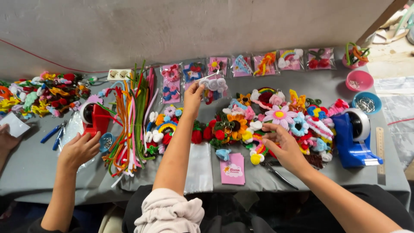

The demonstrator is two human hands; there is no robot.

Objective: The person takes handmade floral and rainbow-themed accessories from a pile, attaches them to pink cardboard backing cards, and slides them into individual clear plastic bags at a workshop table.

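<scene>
Left hand (192, 94) pinching fuzzy white cloud (214, 84); right hand (283, 146) among fluffy flowers (278, 115).

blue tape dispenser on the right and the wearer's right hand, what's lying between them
In the head view, a heap of pipe-cleaner flowers and ornaments fills the stretch between the right hand and the blue tape dispenser.

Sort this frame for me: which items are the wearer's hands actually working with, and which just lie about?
In hand:
left hand holds white fuzzy clip piece
right hand on pile of fuzzy flowers

Lying about:
blue tape dispenser
red tape dispenser
pipe-cleaner bundle
pink bowl
blue pliers
</scene>
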